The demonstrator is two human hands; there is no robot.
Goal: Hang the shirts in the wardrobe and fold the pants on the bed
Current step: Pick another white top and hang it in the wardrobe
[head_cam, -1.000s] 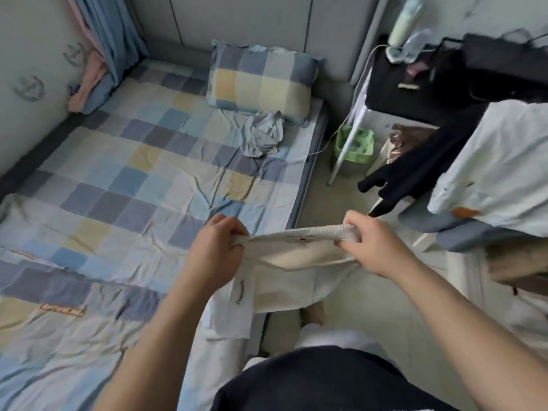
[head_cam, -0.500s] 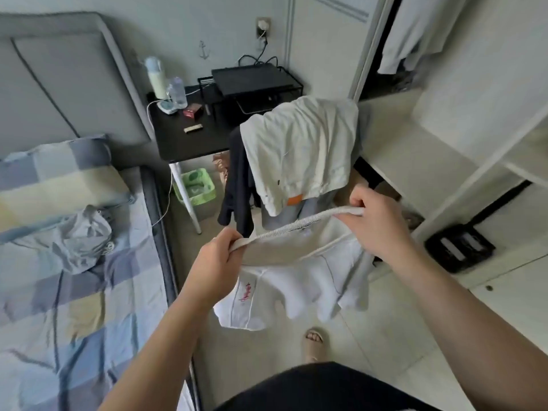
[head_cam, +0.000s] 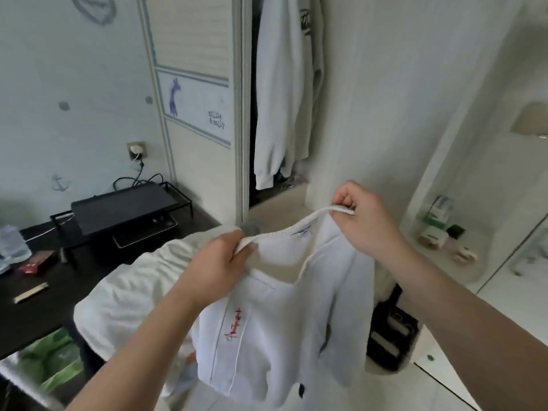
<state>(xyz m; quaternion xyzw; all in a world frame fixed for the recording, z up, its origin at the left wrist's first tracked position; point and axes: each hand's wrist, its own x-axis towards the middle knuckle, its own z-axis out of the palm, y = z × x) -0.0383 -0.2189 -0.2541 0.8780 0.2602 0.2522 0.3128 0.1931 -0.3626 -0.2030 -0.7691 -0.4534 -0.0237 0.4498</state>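
Left grip (head_cam: 219, 259) closed round one end of the ribbed band (head_cam: 296, 229) of a white garment (head_cam: 267, 327), fingers curled over the band. Right grip (head_cam: 366, 221) pinches the other end of the band, fingers curled, held higher than the left. Band is taut between the two and slopes up to the right. Garment hangs free below both grips, in the air in front of the open wardrobe (head_cam: 241, 114). Red stitched lettering (head_cam: 234, 323) runs down its left part. Cannot tell shirt or pants from this view.

Just behind and left of it, a cream garment (head_cam: 133, 286) is draped over something hidden, by the right edge of the black surface (head_cam: 35, 318). On the surface:
- black wire stand (head_cam: 124, 206) at the back right corner
- clear bottle (head_cam: 12, 244) and red packet (head_cam: 32, 265) at the left edge of view
- pale stick (head_cam: 31, 293) nearer the front edge

Green bag (head_cam: 53, 363) sits below the front edge, blurred. Wall socket (head_cam: 136, 149) with a plugged cable is above the stand.

Sliding door (head_cam: 192, 84) with a blue animal print stands left of the wardrobe opening, and a white hoodie (head_cam: 281, 99) hangs inside. Far right, a rounded shelf (head_cam: 439, 271) carries small bottles (head_cam: 436, 226). Below it a black object (head_cam: 391, 330), too blurred to tell
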